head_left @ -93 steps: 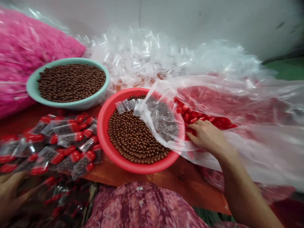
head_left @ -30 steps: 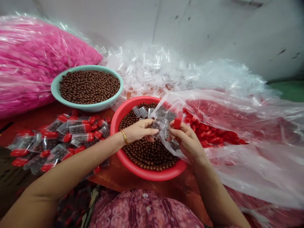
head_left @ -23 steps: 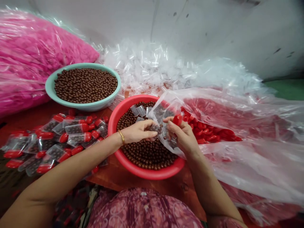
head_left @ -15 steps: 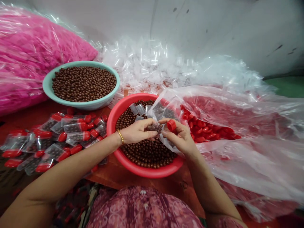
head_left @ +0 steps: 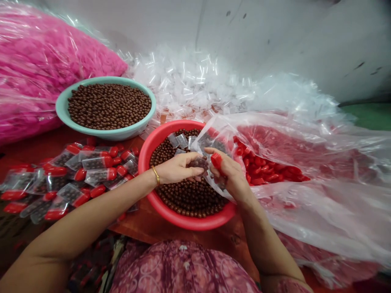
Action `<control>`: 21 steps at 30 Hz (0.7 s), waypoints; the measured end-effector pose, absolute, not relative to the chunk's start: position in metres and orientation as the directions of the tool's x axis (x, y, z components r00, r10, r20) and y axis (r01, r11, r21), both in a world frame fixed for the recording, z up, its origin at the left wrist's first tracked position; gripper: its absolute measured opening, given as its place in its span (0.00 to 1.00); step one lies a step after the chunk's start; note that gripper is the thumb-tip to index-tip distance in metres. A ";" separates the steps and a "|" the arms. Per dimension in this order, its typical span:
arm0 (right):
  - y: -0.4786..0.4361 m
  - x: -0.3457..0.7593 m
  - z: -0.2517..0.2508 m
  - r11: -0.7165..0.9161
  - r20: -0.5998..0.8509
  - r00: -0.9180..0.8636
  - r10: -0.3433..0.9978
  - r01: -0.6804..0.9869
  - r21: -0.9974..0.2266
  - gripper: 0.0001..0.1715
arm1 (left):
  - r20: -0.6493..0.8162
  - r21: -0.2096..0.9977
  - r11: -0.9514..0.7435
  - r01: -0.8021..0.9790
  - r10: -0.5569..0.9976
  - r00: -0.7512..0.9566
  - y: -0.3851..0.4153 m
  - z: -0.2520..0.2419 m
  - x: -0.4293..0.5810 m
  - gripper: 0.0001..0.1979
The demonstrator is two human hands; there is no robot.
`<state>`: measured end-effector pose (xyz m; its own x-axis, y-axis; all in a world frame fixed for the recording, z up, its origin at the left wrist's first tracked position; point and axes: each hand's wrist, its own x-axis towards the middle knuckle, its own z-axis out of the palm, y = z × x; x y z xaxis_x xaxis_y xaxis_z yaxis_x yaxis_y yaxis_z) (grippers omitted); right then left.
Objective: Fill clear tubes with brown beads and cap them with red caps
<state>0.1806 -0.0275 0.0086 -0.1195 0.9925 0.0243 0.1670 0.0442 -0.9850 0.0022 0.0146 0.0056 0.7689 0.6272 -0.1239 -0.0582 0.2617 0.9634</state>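
Observation:
My left hand (head_left: pixel 175 167), with a gold bangle at its wrist, is closed on a small clear plastic container (head_left: pixel 199 163) filled with brown balls. Close on its right, my right hand (head_left: pixel 233 177) holds a red cap (head_left: pixel 216 160) between thumb and fingers, apart from the container. Both hands are above a red basin (head_left: pixel 195 224) of shiny brown balls (head_left: pixel 191 199). Several clear containers (head_left: pixel 182 141) lie on the balls at the basin's far side. Part of the basin's right side is covered by a clear plastic bag (head_left: pixel 253 120) with loose red caps (head_left: pixel 264 169) in its mouth.
Left of the basin lies a pile of filled, red-capped containers (head_left: pixel 97 162). Behind it stands a light-blue bowl (head_left: pixel 105 134) of brown balls. A big bag of pink pieces (head_left: pixel 58 61) is at the far left. Clear empty containers (head_left: pixel 189 77) are heaped along the wall.
My right hand has drawn slightly back from the container and turned, tilting the red cap. My left hand still holds the container in nearly the same place.

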 end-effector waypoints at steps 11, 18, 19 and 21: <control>-0.038 0.178 0.000 0.057 0.054 -0.020 0.998 0.217 -0.974 0.26 | -0.070 0.997 0.019 0.078 0.672 0.737 0.012 0.006 0.002 0.11; -0.040 0.174 -0.005 0.276 0.247 -0.126 0.961 0.522 -0.807 0.24 | 0.038 0.975 -0.178 0.133 0.723 0.690 0.012 0.001 0.003 0.14; -0.040 0.175 -0.005 0.310 0.273 -0.151 0.950 0.564 -0.765 0.24 | 0.028 0.973 -0.178 0.147 0.723 0.691 0.012 0.001 0.003 0.14; -0.041 0.178 -0.006 0.356 0.306 -0.192 0.932 0.635 -0.686 0.24 | -0.007 0.965 -0.176 0.196 0.725 0.688 0.012 0.001 0.004 0.13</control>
